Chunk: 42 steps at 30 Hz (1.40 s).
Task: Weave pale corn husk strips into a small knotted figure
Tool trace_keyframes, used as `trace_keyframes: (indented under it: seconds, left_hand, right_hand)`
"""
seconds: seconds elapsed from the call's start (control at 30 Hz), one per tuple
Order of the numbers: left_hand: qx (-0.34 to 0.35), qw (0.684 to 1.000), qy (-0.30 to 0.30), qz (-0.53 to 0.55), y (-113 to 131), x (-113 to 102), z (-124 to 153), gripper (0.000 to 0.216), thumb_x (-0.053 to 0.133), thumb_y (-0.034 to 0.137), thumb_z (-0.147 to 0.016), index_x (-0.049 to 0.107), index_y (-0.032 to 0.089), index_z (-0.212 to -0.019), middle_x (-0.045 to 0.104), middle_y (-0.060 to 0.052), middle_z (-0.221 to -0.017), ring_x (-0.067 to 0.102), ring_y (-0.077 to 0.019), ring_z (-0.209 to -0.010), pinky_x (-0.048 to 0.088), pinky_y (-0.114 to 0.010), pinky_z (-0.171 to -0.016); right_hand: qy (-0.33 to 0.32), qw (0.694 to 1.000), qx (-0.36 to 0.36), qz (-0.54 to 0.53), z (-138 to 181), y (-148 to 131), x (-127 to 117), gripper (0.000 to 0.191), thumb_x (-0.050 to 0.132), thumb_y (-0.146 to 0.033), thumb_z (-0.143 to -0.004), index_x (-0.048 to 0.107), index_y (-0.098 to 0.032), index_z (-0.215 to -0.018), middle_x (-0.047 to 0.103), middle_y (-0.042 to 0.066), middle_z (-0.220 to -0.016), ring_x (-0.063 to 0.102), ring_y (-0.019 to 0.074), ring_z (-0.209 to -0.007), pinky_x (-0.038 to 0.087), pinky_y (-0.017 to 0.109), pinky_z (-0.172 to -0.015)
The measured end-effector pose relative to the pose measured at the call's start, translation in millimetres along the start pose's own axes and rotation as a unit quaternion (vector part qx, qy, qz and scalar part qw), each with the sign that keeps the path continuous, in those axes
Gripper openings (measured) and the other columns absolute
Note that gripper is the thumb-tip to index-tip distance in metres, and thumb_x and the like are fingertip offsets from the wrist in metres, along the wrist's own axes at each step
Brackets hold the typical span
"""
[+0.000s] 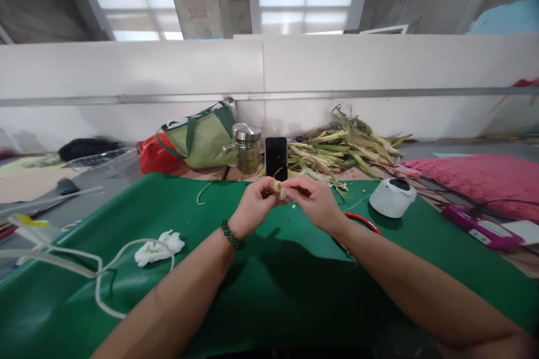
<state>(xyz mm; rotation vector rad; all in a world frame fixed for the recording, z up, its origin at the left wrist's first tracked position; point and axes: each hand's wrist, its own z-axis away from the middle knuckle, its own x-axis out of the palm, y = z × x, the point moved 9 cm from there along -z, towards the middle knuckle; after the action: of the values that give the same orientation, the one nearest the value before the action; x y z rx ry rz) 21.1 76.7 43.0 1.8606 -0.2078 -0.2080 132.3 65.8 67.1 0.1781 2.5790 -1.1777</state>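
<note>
Forearms fill the lower frame as we reach out over the green mat (177,297), and both hands meet above its far half. Our left hand (252,208), a dark bead bracelet (231,235) on its wrist, closes its fingertips on a small pale-green folded leaf piece (278,189); our right hand (314,202) pinches the same piece from the other side, so it hangs in the air between them, touching nothing else. We judge the hold slight: fingertips alone carry it, and a hard tug could tear the strip or let the fold spring open. A dropped piece would land on the mat near a loose green strip (204,190). White cord (99,275) and a crumpled white cloth (159,248) lie left of the forearms, where an elbow could snag them. Beyond the hands a phone (276,158) stands upright beside a glass jar (246,149); a careless reach towards the leaf pile (345,148) could topple either. A white roll (392,197) sits to the right.
</note>
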Motion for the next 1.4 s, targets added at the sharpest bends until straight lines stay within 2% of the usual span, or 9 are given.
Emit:
trace_keyframes:
  seconds: [0.17,0.27,0.4,0.57,0.73,0.87,1.13,1.27,1.4]
  left_hand:
    - [0.078,0.989,0.007,-0.126,10.1,2.2,1.4,0.010,0.055,0.006,-0.066,0.053,0.016,-0.063,0.058,0.003,-0.062,0.054,-0.0101,-0.061,0.043,-0.022,-0.061]
    - [0.085,0.983,0.016,-0.162,11.3,2.5,2.9,0.015,0.050,0.002,-0.064,0.050,0.017,-0.064,0.058,0.003,-0.062,0.053,-0.0098,-0.060,0.041,-0.021,-0.059]
    - [0.089,0.978,0.022,-0.185,12.1,4.0,5.5,0.018,0.049,0.000,-0.063,0.045,0.018,-0.065,0.055,0.005,-0.061,0.052,-0.0099,-0.059,0.038,-0.021,-0.058]
    - [0.087,0.983,0.002,-0.162,11.4,11.2,6.9,0.017,0.051,0.002,-0.064,0.045,0.018,-0.064,0.051,0.005,-0.061,0.050,-0.0095,-0.060,0.038,-0.021,-0.056]
    - [-0.024,0.999,-0.046,0.003,-6.2,16.0,3.5,0.017,0.059,0.007,-0.062,0.046,0.017,-0.066,0.054,0.005,-0.060,0.060,-0.0111,-0.060,0.046,-0.024,-0.060]
    - [-0.134,0.983,-0.069,0.101,-18.4,18.0,6.8,0.026,0.070,0.016,-0.061,0.049,0.017,-0.076,0.063,0.003,-0.065,0.067,-0.0141,-0.062,0.050,-0.026,-0.064]
    - [-0.191,0.966,-0.064,0.163,-17.3,16.7,10.2,0.029,0.071,0.015,-0.056,0.048,0.016,-0.073,0.065,0.003,-0.062,0.067,-0.0132,-0.058,0.051,-0.024,-0.064]
    - [-0.183,0.967,-0.075,0.159,-16.6,18.5,10.4,0.028,0.070,0.015,-0.056,0.048,0.017,-0.073,0.064,0.004,-0.063,0.067,-0.0131,-0.057,0.051,-0.024,-0.064]
    - [-0.160,0.975,-0.080,0.131,-18.3,20.4,10.0,0.027,0.069,0.013,-0.057,0.048,0.017,-0.074,0.063,0.005,-0.061,0.067,-0.0131,-0.058,0.051,-0.025,-0.064]
  right_hand:
    - [-0.023,0.997,0.063,-0.033,-0.4,12.6,4.2,0.014,0.066,-0.028,-0.073,0.060,-0.020,-0.083,0.064,0.001,-0.068,0.062,0.0157,-0.061,0.052,0.029,-0.059]
    - [-0.022,0.999,0.046,0.015,-1.5,10.9,1.4,0.019,0.065,-0.032,-0.074,0.062,-0.020,-0.089,0.064,0.002,-0.069,0.059,0.0150,-0.061,0.049,0.028,-0.057]
    - [-0.040,0.997,-0.011,0.058,-2.9,-0.6,1.7,0.022,0.060,-0.024,-0.075,0.064,-0.020,-0.096,0.065,0.005,-0.088,0.056,0.0124,-0.064,0.046,0.025,-0.056]
    - [-0.092,0.994,-0.001,0.054,-2.3,-0.6,10.2,0.015,0.055,-0.018,-0.073,0.059,-0.018,-0.087,0.053,-0.003,-0.062,0.043,0.0083,-0.050,0.035,0.021,-0.047]
    - [-0.035,0.995,-0.007,0.093,-2.0,2.9,3.1,0.008,0.055,-0.016,-0.070,0.047,-0.019,-0.067,0.048,-0.004,-0.059,0.042,0.0084,-0.051,0.033,0.021,-0.048]
    - [-0.014,0.989,-0.065,0.133,-1.2,-2.4,-0.5,0.006,0.053,-0.018,-0.075,0.049,-0.019,-0.070,0.050,-0.002,-0.064,0.045,0.0103,-0.057,0.035,0.022,-0.053]
    - [-0.068,0.972,-0.176,0.142,2.8,-19.9,0.9,0.011,0.053,-0.024,-0.084,0.053,-0.019,-0.074,0.053,0.000,-0.067,0.048,0.0102,-0.059,0.040,0.023,-0.057]
    - [-0.073,0.983,-0.134,0.106,-0.2,-16.5,0.6,0.015,0.054,-0.028,-0.084,0.054,-0.018,-0.072,0.054,-0.001,-0.065,0.047,0.0094,-0.056,0.039,0.022,-0.054]
    - [-0.074,0.995,-0.011,0.069,-2.9,-1.1,2.8,0.015,0.058,-0.027,-0.078,0.051,-0.018,-0.068,0.049,-0.004,-0.055,0.040,0.0072,-0.047,0.032,0.020,-0.045]
